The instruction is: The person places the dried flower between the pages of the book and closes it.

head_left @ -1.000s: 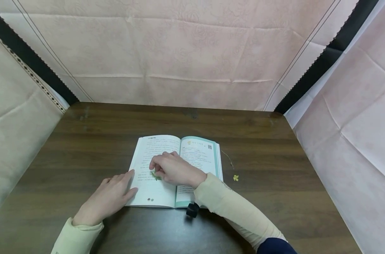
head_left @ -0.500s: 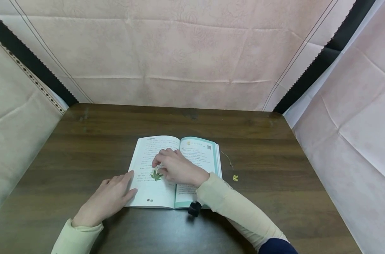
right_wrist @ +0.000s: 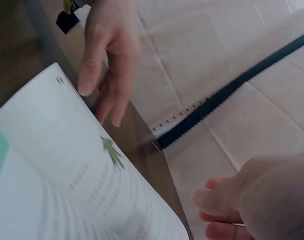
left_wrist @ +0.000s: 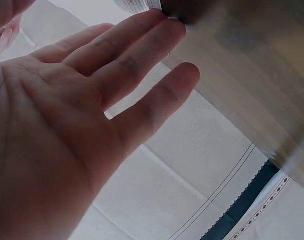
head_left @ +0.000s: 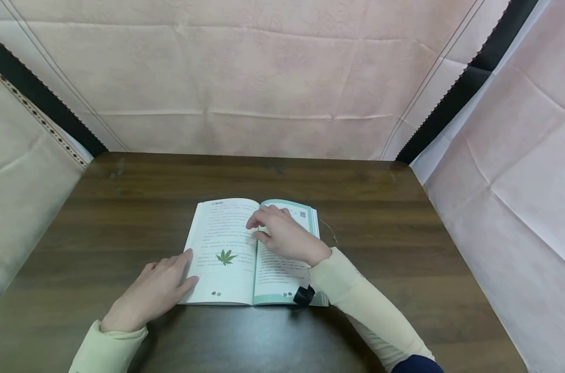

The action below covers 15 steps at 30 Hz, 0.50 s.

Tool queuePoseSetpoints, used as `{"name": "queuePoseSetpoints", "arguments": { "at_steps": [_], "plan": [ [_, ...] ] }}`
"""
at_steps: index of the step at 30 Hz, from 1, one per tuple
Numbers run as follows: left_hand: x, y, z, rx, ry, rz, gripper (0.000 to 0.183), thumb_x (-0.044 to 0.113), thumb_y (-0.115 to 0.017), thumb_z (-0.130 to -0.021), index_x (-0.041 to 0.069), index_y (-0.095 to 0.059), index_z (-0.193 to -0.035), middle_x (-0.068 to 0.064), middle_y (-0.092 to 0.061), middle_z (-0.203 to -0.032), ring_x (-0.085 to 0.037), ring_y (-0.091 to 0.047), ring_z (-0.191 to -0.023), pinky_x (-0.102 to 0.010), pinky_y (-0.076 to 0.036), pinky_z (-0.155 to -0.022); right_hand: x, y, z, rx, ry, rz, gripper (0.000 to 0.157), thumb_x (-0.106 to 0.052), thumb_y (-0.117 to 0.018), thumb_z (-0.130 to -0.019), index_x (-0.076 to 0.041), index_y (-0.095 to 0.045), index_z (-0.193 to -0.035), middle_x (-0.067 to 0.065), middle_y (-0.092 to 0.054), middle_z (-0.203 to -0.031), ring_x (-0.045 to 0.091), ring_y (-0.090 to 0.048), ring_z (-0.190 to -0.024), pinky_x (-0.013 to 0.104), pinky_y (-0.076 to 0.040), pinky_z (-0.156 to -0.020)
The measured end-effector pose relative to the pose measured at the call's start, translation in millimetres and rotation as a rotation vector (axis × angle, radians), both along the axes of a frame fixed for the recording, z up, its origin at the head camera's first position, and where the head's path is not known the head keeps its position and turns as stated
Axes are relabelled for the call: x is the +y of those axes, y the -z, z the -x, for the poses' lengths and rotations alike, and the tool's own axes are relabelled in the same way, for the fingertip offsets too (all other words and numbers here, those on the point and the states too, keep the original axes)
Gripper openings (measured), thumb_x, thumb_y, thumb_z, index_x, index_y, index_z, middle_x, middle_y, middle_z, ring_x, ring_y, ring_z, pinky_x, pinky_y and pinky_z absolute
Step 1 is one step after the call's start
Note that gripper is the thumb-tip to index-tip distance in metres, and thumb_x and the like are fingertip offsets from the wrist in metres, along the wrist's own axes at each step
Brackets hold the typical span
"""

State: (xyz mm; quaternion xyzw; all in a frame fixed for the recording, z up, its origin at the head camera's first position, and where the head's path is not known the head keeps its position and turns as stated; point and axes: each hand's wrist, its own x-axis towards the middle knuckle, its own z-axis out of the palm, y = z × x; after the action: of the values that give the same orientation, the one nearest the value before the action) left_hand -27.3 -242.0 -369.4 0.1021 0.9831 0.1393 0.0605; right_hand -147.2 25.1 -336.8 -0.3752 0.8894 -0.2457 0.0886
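An open book [head_left: 221, 285] lies on the wooden table. On its left page rests a green leaf [head_left: 225, 257] with several pointed lobes, which also shows in the right wrist view [right_wrist: 111, 151]. My left hand [head_left: 153, 290] touches the book's left edge with its fingers extended; the left wrist view shows the palm and spread fingers. Over the book's middle and right page hovers my right hand [head_left: 287, 233], its fingers loosely bent and nothing held between them. Part of the right page is hidden under that hand and forearm.
A thin stem [head_left: 329, 229] lies beside the book's right edge. The brown table [head_left: 170, 207] is walled by pale cloth [head_left: 273, 77] at the back and both sides. A small black device [head_left: 303, 296] hangs from the right wrist.
My right hand has let go of the leaf and moved away to the right, uncovering it. The small yellow flower has gone from sight by the right sleeve. The left hand stays in place.
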Motion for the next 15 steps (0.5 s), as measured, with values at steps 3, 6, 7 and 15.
{"name": "queuePoseSetpoints", "arguments": {
  "at_steps": [3,6,7,15],
  "plan": [
    [-0.8,-1.0,0.3,-0.003,0.003,0.005,0.060,0.031,-0.064,-0.092,-0.008,-0.047,-0.135,-0.026,-0.058,-0.128,-0.043,-0.056,-0.115,-0.063,-0.042,-0.088,11.4,0.3,2.7,-0.016,0.041,0.030,0.022,-0.016,-0.066,-0.093,-0.015,-0.066,-0.115,-0.006,-0.062,-0.110,0.012,-0.053,-0.106,0.039,-0.036,-0.101],
    [-0.5,-2.5,0.9,-0.006,0.003,0.010,0.061,0.032,-0.064,-0.093,-0.007,-0.047,-0.136,-0.026,-0.057,-0.129,-0.043,-0.055,-0.116,-0.063,-0.042,-0.088,24.0,1.8,4.5,-0.028,0.081,0.066,0.021,-0.015,-0.066,-0.093,-0.014,-0.066,-0.114,-0.004,-0.063,-0.110,0.014,-0.053,-0.104,0.037,-0.040,-0.097],
    [-0.2,-3.0,1.1,-0.005,0.004,0.009,0.061,0.031,-0.064,-0.092,-0.007,-0.047,-0.136,-0.027,-0.056,-0.130,-0.044,-0.055,-0.116,-0.063,-0.042,-0.088,28.1,2.1,4.8,-0.033,0.094,0.079,0.020,-0.015,-0.066,-0.093,-0.013,-0.066,-0.114,-0.004,-0.063,-0.109,0.014,-0.053,-0.103,0.035,-0.042,-0.096],
    [12.5,-7.6,2.0,0.091,0.087,-0.006,0.054,0.025,-0.065,-0.090,-0.007,-0.050,-0.131,-0.033,-0.047,-0.136,-0.047,-0.045,-0.127,-0.065,-0.039,-0.094,65.8,4.4,5.8,-0.084,0.241,0.150,0.020,-0.015,-0.066,-0.093,-0.013,-0.065,-0.113,-0.006,-0.058,-0.106,0.022,-0.048,-0.104,0.042,-0.039,-0.093]
  ]
}}
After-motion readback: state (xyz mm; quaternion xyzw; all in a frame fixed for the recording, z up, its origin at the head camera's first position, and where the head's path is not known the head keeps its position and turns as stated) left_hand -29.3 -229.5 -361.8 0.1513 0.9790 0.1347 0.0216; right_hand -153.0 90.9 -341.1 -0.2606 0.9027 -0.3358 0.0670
